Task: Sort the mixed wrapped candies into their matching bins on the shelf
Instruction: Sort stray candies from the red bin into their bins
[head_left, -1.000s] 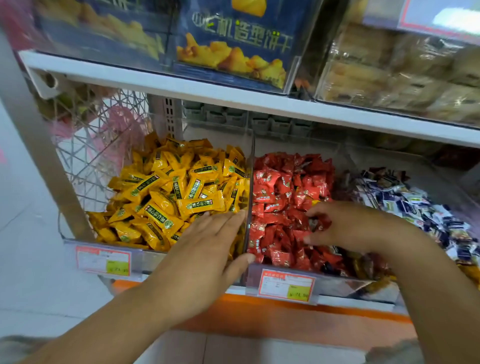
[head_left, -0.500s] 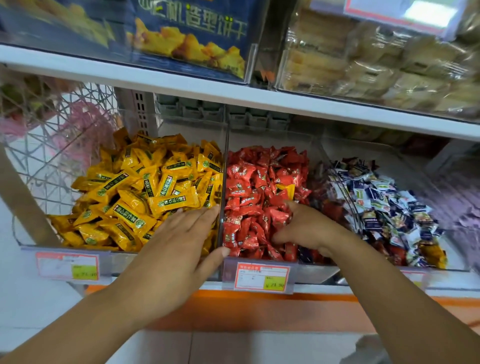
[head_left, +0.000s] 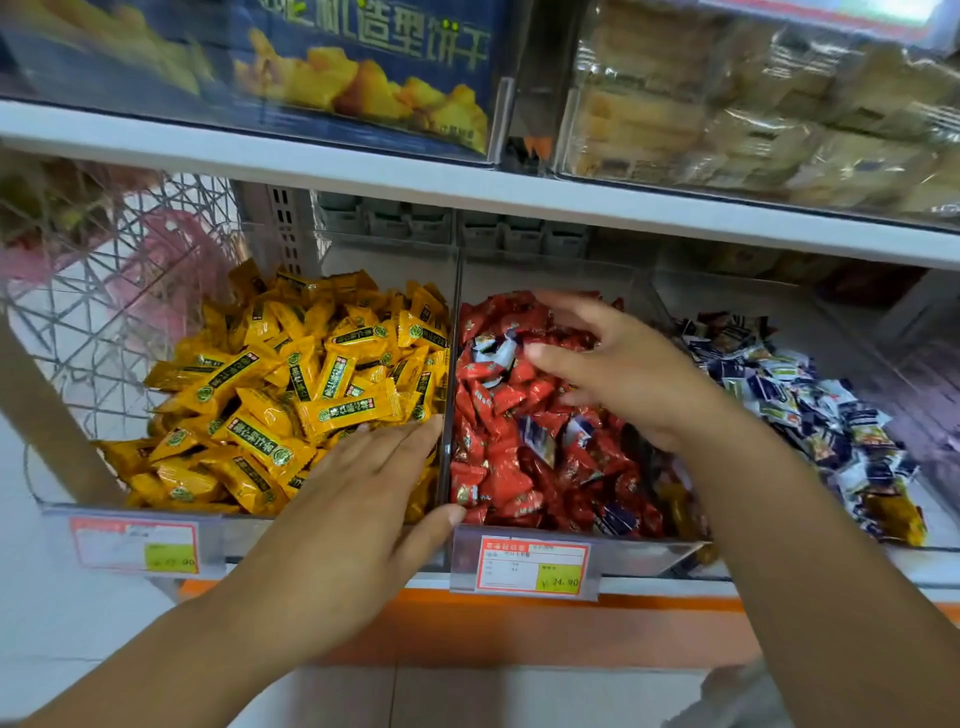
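Three clear bins stand side by side on the shelf. The left bin holds yellow candies (head_left: 291, 384), the middle bin red candies (head_left: 498, 467), the right bin blue-and-white candies (head_left: 810, 410). A few blue-and-white candies (head_left: 493, 353) lie mixed in among the red ones. My left hand (head_left: 358, 499) lies flat with straight fingers on the yellow pile, beside the clear divider (head_left: 448, 395). My right hand (head_left: 618, 369) hovers over the red pile with its fingers spread and relaxed; nothing shows in it.
Price tags (head_left: 532, 564) hang on the bins' front edge. A white shelf board (head_left: 467, 187) runs close above the bins, carrying a blue biscuit box (head_left: 363, 67) and wrapped biscuits (head_left: 753, 104). A wire rack (head_left: 104, 291) stands at the left.
My right hand has lifted from the front of the red pile and moved toward the back, its fingers opening. The left hand has stayed on the yellow candies. The view has shifted.
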